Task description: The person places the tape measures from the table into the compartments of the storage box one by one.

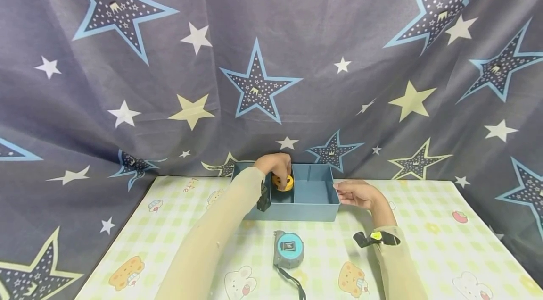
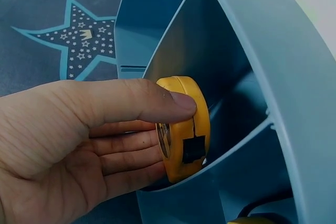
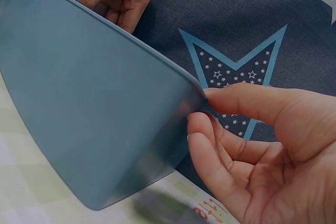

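Observation:
My left hand (image 1: 276,166) reaches into the middle compartment of a blue-grey divided box (image 1: 292,212). It holds a yellow tape measure (image 2: 184,124) on edge, thumb across its rim and fingers behind it. Low in the compartment, the tape measure (image 1: 283,183) sits beside the divider. At the box's right end, my right hand (image 1: 358,194) grips the wall, with the thumb on the top corner and curled fingers (image 3: 202,129) against the outside. A blue and grey tape measure (image 1: 289,249) with a black wrist strap lies on the table in front of the box.
Part of another yellow object (image 2: 252,221) with a black cord shows in the neighbouring compartment in the left wrist view. The box stands at the back of a table with a checked cloth (image 1: 140,229), close to a star-patterned curtain (image 1: 297,17).

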The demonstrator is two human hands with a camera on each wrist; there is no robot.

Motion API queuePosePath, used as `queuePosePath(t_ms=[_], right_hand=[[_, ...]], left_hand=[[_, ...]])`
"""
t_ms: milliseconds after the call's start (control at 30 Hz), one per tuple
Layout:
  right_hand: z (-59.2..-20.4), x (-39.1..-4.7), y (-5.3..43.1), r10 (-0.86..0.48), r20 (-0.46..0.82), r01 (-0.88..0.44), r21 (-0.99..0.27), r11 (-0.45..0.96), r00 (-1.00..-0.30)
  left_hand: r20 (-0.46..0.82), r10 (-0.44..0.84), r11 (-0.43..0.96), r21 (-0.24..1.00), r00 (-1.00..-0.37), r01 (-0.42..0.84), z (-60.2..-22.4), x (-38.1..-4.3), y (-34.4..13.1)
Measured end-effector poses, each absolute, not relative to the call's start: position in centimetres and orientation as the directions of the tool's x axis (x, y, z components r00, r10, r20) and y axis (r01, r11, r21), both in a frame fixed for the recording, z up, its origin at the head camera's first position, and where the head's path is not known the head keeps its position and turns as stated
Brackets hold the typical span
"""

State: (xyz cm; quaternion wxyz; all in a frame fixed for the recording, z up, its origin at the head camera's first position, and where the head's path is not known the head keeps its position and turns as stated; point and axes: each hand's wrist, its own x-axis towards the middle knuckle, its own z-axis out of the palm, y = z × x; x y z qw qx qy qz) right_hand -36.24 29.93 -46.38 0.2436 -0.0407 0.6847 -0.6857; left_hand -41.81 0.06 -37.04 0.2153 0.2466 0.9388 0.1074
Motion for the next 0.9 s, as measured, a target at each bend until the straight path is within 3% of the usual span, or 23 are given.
queuePosePath(t_ms=[567,900], right_hand=[[-46.14,-36.25,29.84,-0.378,-0.285,0.284,-0.957,0.061,-0.881],[-46.43,-36.49,29.9,-0.387,-0.285,0.284,-0.957,0.061,-0.877]], left_hand=[[-0.411,0.48,0.877,0.256,-0.775,0.407,-37.4,-42.33,0.66],[-0.476,0.48,0.876,0.213,-0.737,0.433,-37.42,-42.49,0.94]])
